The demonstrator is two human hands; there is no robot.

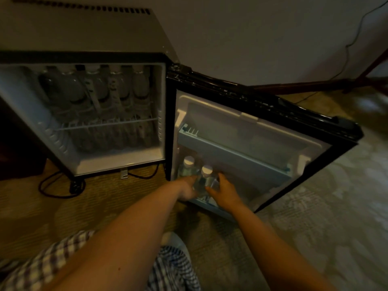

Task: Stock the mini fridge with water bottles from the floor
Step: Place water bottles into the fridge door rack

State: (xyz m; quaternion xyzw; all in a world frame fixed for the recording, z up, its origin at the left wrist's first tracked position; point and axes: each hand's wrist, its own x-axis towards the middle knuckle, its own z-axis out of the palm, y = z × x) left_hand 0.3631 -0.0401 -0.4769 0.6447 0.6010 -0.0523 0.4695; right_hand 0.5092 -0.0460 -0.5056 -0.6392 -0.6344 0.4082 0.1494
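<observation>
The mini fridge point(84, 57) stands open, its door point(262, 114) swung out to the right. Several clear water bottles point(100, 87) stand in a row on the upper wire shelf inside. In the door's lower rack point(212, 204) two white-capped bottles stand side by side. My left hand point(186, 189) and my right hand point(225, 191) both grip the nearer bottle point(204, 179) from either side, fingers curled round its body. The other bottle point(188, 166) stands just behind and to the left, touching it.
A black power cord point(60, 185) coils on the carpet below the fridge. The door's upper rack point(235, 148) holds nothing. Dark wooden furniture legs point(315, 85) and a thin cable point(348, 43) run along the wall at the right. Checked fabric point(42, 263) covers my knees at the bottom.
</observation>
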